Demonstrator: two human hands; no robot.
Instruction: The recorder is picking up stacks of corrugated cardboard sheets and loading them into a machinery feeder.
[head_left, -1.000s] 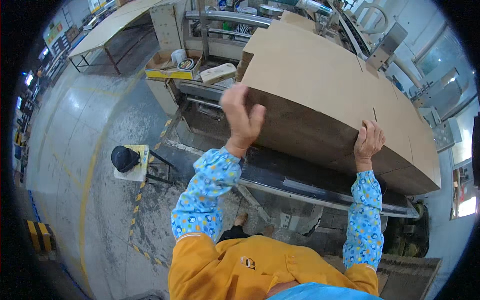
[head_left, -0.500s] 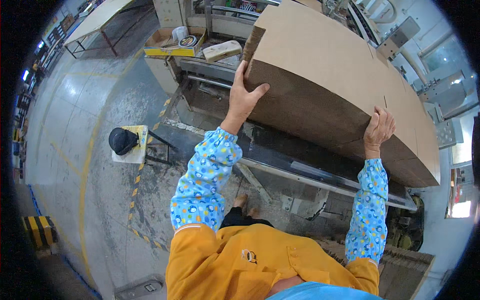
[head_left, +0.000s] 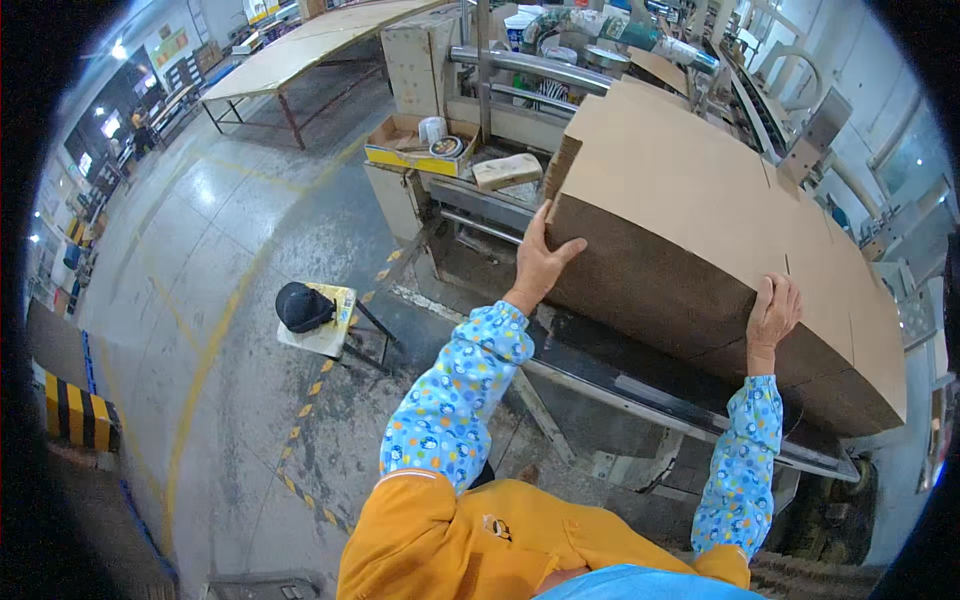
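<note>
A thick stack of brown cardboard sheets [head_left: 690, 170] lies on the machine bed in front of me, its cut edges facing me. My left hand [head_left: 542, 262] grips its near left corner, the thumb on the front face and the other fingers round the left side, partly hidden. Farther right, my right hand [head_left: 774, 312] holds the upper front edge with its fingers bent over the top sheet. Slits show in the top sheet beside it. Patterned blue sleeve covers run up both my forearms.
Left of the stack, a yellow-edged carton [head_left: 415, 150] holds tape rolls, with a pale block [head_left: 507, 171] beside it. A stool [head_left: 325, 335] bearing a black cap [head_left: 304, 307] stands on the floor. Metal machine bars [head_left: 530, 65] and a long table [head_left: 310, 50] lie beyond.
My view has tilted up and turned left, so the stack, stool and carton sit lower and farther right in the picture. Both hands keep about the same places on the stack.
</note>
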